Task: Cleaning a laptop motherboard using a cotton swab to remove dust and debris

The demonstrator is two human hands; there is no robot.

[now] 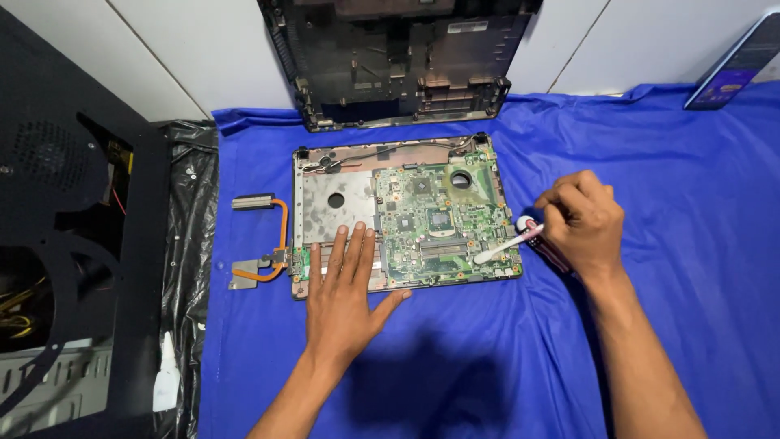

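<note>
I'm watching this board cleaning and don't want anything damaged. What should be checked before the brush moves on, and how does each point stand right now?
1. Laptop base held steady: ok. The left hand lies flat on its front edge, fingers over the green motherboard.
2. Brush gripped firmly: ok. The right hand is closed around the white brush.
3. Brush tip on the board: ok, at the right front corner.
4. Copper heat pipe out of the way: ok, on the blue cloth left of the base.
5. Removed laptop cover clear of the work: ok, leaning behind.
6. Board free of dust: cannot tell.
</note>
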